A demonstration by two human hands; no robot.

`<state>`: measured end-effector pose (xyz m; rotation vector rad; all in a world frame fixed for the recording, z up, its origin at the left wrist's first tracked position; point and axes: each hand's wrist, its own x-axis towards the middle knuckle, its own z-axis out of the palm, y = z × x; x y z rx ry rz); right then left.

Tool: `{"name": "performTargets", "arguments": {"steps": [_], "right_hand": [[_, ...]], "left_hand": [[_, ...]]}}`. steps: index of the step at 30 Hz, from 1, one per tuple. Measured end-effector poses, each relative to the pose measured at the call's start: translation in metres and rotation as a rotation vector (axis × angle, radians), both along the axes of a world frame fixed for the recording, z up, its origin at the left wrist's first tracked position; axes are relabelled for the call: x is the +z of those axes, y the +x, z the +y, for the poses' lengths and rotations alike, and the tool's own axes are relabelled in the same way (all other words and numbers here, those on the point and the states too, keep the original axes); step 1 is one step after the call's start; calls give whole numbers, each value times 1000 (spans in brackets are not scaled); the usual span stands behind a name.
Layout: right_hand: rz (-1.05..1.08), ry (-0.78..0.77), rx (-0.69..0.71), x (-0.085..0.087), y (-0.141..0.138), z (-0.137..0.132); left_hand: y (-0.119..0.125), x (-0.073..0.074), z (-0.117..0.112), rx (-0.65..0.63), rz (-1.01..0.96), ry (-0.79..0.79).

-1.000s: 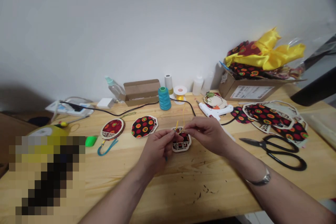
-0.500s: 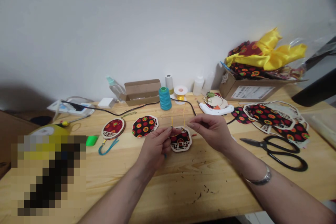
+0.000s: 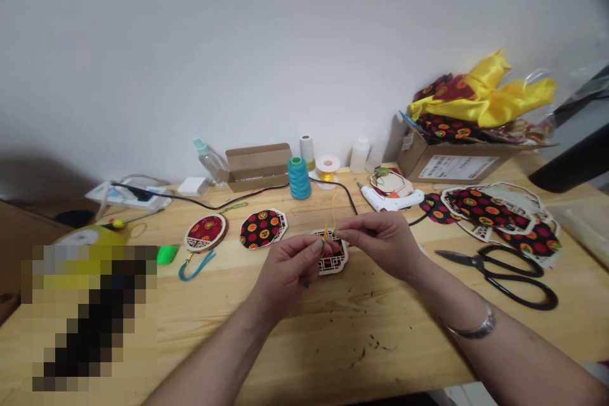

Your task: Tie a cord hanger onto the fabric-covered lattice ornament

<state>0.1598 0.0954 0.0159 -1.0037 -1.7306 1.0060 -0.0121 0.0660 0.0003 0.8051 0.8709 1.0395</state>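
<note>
My left hand (image 3: 292, 269) pinches a yellow cord (image 3: 326, 231) between thumb and forefinger, its end sticking up above the fingertips. Close on the right, my right hand (image 3: 378, 241) is closed in a pinch on the same yellow cord, which runs up and back toward a white spool (image 3: 327, 168) wound with yellow. Beneath and just behind the fingers is a small lattice-edged ornament (image 3: 334, 262) with dark patterned fabric, partly covered by my left hand. To the left lie an octagonal fabric piece (image 3: 263, 229) and a round ornament (image 3: 205, 233) with a blue cord loop.
Black-handled scissors (image 3: 499, 273) lie at the right, near stacked fabric-covered frames (image 3: 495, 209). A white glue gun (image 3: 390, 198) and a teal thread cone (image 3: 299, 179) stand behind my hands. A cardboard box (image 3: 451, 165) of fabric is at the back right. A black cable crosses the table.
My left hand has shifted right, closer to my right hand, and covers more of the ornament. The upright yellow cord end has moved right with it and leans slightly.
</note>
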Motion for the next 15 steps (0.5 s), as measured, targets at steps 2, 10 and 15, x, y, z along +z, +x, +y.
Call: {"name": "performTargets", "arguments": {"steps": [2,10,15], "right_hand": [[-21,22,-73,-2,1,3],[-150,62,-281,-13,6,15],[-254,108,-251,-23,10,19]], "left_hand": [[-1,0,1,0,0,4],[-5,-3,8,80,-81,-53],[-6,-6,10,102,-91,-62]]}}
